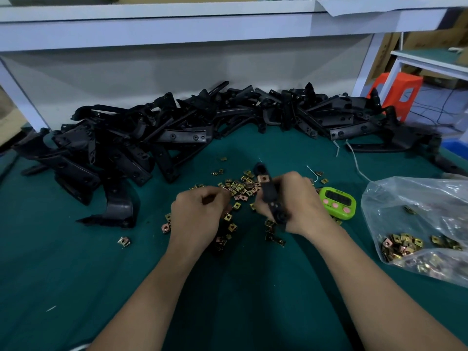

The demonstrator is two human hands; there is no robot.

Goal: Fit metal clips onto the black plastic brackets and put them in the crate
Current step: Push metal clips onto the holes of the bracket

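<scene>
My right hand (pixel 301 202) grips a black plastic bracket (pixel 269 193), held upright over the green mat, with one metal clip fitted near its top end. My left hand (pixel 200 214) is curled just left of it, fingertips down among loose brass-coloured metal clips (pixel 239 186) scattered on the mat; whether it pinches a clip is hidden. A long heap of black brackets (pixel 177 133) lies across the back of the table. No crate is in view.
A clear plastic bag (pixel 417 224) holding several more clips lies at the right. A green digital timer (pixel 338 202) sits beside my right hand. A white shelf (pixel 177 29) runs overhead at the back. An orange stool (pixel 397 92) stands beyond the table's right end.
</scene>
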